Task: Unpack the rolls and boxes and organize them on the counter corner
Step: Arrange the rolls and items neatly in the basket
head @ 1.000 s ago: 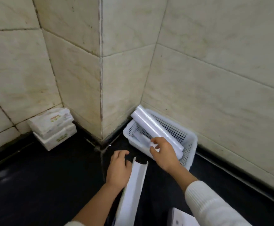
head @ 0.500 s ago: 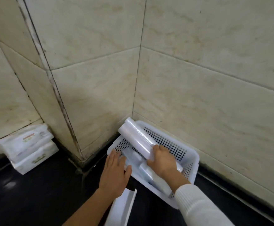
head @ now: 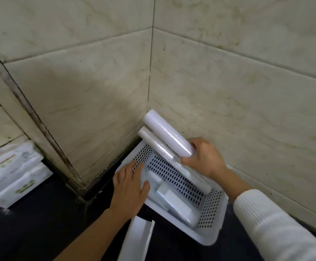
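A white perforated plastic basket [head: 208,236] sits on the black counter in the tiled wall corner. My right hand [head: 204,157] grips the near end of a thick white roll [head: 164,132], which leans up against the wall. A thinner clear-wrapped roll [head: 159,147] lies beside it along the basket's far side. Small white rolls and a box [head: 174,200] lie in the basket bottom. My left hand [head: 129,187] rests flat with spread fingers on the basket's near left rim. An open white carton [head: 137,242] lies on the counter below my left wrist.
Two stacked white tissue packs [head: 16,172] sit against the wall at the left, past a protruding tiled corner [head: 40,125]. Black counter [head: 36,228] stretches across the lower left. Tiled walls close in behind and to the right of the basket.
The view has swung right and closer to the basket. My right hand raised the thick roll's end higher. My left hand left the carton and settled on the basket rim.
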